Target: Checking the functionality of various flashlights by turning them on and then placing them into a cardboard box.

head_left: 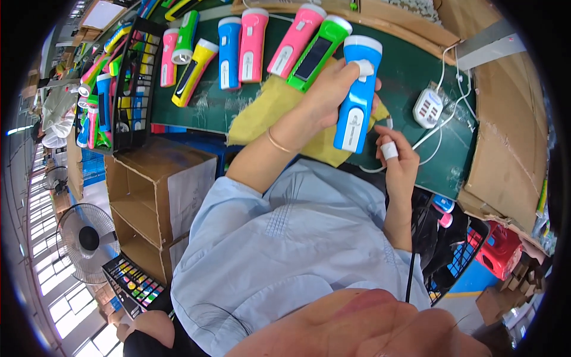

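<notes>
My left hand (333,89) is wrapped round a blue flashlight (358,101) with a white head. The flashlight stands nearly upright in view, head away from me, and a white-covered thumb lies on its switch area. My right hand (399,156) is just right of the flashlight's lower end, fingers half bent and apart, with white tape round one digit. A white cable (425,138) runs close behind this hand, and a small white plug (389,122) shows by its fingertips. Under the flashlight, a yellow cloth (262,113) covers part of the green table (202,116).
Several pink, green, blue and yellow flashlights (254,44) lie along the far side. A black crate (128,83) full of flashlights stands left. To the right are a white USB charger (427,108) and cardboard (505,119). A cardboard box (140,202) and fan (89,238) are lower left.
</notes>
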Demonstrator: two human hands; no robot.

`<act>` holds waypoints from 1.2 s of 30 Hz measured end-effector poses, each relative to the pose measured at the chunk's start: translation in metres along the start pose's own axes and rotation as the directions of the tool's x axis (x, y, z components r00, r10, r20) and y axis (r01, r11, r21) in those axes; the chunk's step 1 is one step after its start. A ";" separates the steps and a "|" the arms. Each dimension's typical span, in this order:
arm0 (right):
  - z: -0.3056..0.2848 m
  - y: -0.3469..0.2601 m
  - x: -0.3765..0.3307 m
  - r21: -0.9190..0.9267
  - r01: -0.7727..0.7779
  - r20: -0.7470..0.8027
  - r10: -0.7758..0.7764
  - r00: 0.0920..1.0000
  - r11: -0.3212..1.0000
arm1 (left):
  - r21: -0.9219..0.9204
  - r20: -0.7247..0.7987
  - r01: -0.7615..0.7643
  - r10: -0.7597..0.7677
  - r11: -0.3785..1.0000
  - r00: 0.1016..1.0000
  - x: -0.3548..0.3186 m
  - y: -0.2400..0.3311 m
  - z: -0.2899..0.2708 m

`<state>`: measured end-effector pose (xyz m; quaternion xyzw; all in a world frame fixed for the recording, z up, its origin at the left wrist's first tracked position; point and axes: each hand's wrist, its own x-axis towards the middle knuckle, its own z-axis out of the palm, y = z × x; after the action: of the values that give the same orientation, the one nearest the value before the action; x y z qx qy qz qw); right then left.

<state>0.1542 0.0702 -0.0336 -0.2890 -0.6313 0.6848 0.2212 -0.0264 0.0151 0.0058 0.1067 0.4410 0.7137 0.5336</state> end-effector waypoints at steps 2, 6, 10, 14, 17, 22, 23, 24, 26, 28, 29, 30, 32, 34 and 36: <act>0.000 0.000 -0.001 -0.006 0.006 -0.010 -0.006 1.000 1.000 | 0.028 -0.010 -0.040 0.041 0.999 0.999 -0.003 -0.003 -0.001; 0.001 0.000 -0.001 -0.006 -0.003 -0.009 0.003 1.000 1.000 | 0.079 -0.119 -0.039 0.048 0.996 0.992 -0.006 -0.003 0.002; 0.000 0.003 0.001 -0.014 0.009 -0.013 -0.009 1.000 1.000 | 0.420 -0.117 -0.247 0.322 0.873 0.939 -0.030 0.018 -0.014; -0.004 0.009 0.003 0.007 -0.016 -0.009 0.016 1.000 1.000 | 0.984 -0.175 0.091 0.789 0.150 0.589 -0.121 0.070 -0.089; -0.005 0.009 0.002 -0.076 0.012 0.055 -0.008 0.998 0.997 | 0.876 0.027 0.480 1.000 -0.030 0.013 -0.232 0.083 -0.147; 0.005 0.003 0.001 -0.167 0.038 0.130 -0.017 0.991 0.985 | 0.284 -0.090 0.857 0.902 0.430 -0.423 -0.417 0.077 -0.217; 0.009 0.002 0.002 -0.160 0.043 0.143 -0.020 0.990 0.986 | 0.211 -0.211 0.800 0.825 0.562 -0.524 -0.445 0.072 -0.231; 0.011 0.001 0.002 -0.213 0.044 0.138 -0.014 0.990 0.976 | 0.066 -0.299 0.829 0.804 0.555 -0.514 -0.471 0.068 -0.245; 0.014 0.000 0.002 -0.283 0.023 0.123 0.013 0.992 0.959 | -0.159 -0.465 0.817 0.688 0.554 -0.557 -0.507 0.055 -0.269; 0.015 -0.001 0.003 -0.290 0.015 0.143 0.028 0.989 0.957 | -0.325 -0.567 0.809 0.583 0.490 -0.581 -0.521 0.046 -0.283; 0.015 -0.001 0.003 -0.260 0.018 0.150 0.022 0.988 0.966 | -0.364 -0.656 0.843 0.533 0.397 -0.534 -0.521 0.046 -0.284; 0.015 -0.001 0.004 -0.229 0.026 0.155 0.010 0.988 0.973 | -0.363 -0.605 0.788 0.518 0.497 -0.605 -0.514 0.049 -0.282; 0.013 0.001 0.006 -0.256 -0.002 0.124 0.034 0.992 0.967 | -0.330 -0.423 0.793 0.671 0.512 -0.609 -0.484 0.063 -0.268; 0.009 0.002 0.007 -0.320 -0.003 0.099 0.037 0.994 0.947 | -0.085 -0.227 0.933 0.905 0.350 -0.361 -0.437 0.090 -0.238; 0.007 0.004 0.008 -0.341 0.040 0.075 -0.015 0.997 0.939 | 0.361 -0.084 0.920 0.988 0.151 -0.129 -0.375 0.121 -0.211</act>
<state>0.1437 0.0703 -0.0380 -0.2896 -0.7521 0.5716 0.1544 -0.0860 -0.4195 0.0906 -0.1223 0.9102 -0.0357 -0.3942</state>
